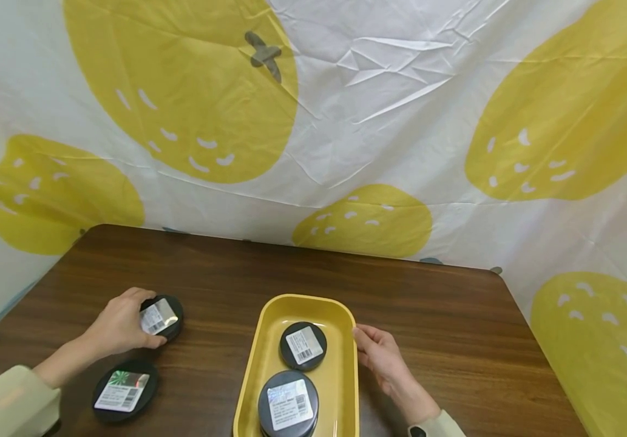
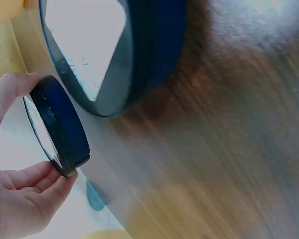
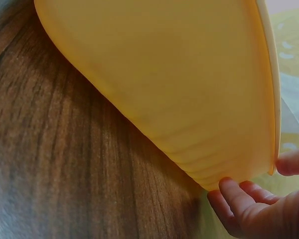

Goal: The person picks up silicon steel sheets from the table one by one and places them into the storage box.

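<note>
My left hand [image 1: 122,325] grips a round, flat black tin [image 1: 173,321] with a silvery label, thumb and fingers on opposite sides of its rim. Whether that tin touches the table cannot be told. Nearer to me, another labelled black tin [image 1: 137,406] lies by the left wrist; in the left wrist view this tin [image 2: 117,74] looms large. My right hand [image 1: 386,361] holds the right side of a yellow tray [image 1: 340,370], thumb at the rim and fingers against the outer wall [image 3: 154,74]. Inside the tray are a smaller black tin [image 1: 289,355] and a larger dark tin [image 1: 269,419], apparently stacked.
The brown wooden table [image 1: 444,328] carries all of this. Behind it hangs a white cloth [image 1: 389,121] printed with yellow fruit, meeting the table's back edge. The tray's near end runs out of the head view.
</note>
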Tool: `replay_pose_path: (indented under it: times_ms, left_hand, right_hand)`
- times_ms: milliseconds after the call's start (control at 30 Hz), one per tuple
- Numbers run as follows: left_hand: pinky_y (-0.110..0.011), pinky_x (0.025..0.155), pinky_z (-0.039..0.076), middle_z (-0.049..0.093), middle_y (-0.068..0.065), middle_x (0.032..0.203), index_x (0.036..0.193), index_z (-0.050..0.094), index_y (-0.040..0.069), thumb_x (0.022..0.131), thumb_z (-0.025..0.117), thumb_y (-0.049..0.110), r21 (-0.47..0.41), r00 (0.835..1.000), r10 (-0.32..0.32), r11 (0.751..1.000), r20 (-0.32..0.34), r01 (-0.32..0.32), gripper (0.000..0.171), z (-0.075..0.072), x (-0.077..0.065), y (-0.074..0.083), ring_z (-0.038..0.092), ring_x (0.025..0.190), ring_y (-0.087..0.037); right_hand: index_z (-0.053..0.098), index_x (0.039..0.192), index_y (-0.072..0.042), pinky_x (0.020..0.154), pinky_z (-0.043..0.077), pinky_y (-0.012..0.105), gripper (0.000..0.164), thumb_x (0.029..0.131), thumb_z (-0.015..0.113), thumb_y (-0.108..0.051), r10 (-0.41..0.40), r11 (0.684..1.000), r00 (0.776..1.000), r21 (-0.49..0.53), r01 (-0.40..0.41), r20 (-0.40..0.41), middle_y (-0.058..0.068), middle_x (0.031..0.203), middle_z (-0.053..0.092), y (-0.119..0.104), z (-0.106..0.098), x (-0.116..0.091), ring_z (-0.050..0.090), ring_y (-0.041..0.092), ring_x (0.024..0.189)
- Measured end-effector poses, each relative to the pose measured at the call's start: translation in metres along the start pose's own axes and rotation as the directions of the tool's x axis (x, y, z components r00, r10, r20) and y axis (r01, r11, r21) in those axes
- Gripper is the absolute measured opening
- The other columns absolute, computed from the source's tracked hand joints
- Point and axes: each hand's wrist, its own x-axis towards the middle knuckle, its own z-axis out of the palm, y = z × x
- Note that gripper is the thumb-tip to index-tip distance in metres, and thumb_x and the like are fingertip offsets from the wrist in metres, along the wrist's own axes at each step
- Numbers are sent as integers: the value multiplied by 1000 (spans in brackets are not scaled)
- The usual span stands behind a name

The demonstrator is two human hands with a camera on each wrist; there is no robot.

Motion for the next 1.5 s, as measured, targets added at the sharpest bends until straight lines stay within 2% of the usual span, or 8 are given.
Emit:
replay_pose_path:
  times_ms: [300,633,867,1267,1500]
  left_hand:
    - [-52,74,49,57,-30,103,107,54,-18,46,91,28,-26,1000,14,1000,-6,-15,85,-6,6,12,58,88,-41]
    - [-48,71,49,59,-27,102,108,56,-16,49,89,30,-59,999,32,998,-23,-33,82,-12,12,23,58,85,-36]
    - [-47,72,50,58,-27,104,109,56,-16,52,89,31,-79,999,32,996,6,-31,81,-17,18,36,58,86,-35]
    - [-42,68,51,58,-25,104,110,55,-15,51,90,30,-108,994,101,989,32,-97,82,-20,29,58,58,84,-30]
    - [-42,71,50,59,-22,104,109,56,-14,51,90,30,-122,990,141,983,11,-139,80,-20,36,67,58,86,-30]
  right_hand:
    - [47,118,21,75,53,27,35,95,47,-6,2,1000,1000,1,-2,-1,11,93,64,0,-1,0,62,15,83]
    - [47,118,21,75,53,28,35,96,47,-6,7,1000,1000,-6,-7,-9,12,95,63,1,-1,-1,62,16,85]
    - [46,120,21,76,53,28,36,96,46,-6,4,1000,1000,-6,-4,-4,13,97,63,2,-1,-1,62,16,86]
    - [46,120,21,76,53,28,36,96,47,-6,-4,1000,1000,-6,4,-3,14,97,63,1,0,-1,62,16,85]
    - [46,120,22,76,53,28,37,96,47,-6,-13,1000,1000,0,13,6,15,98,63,0,1,0,62,16,85]
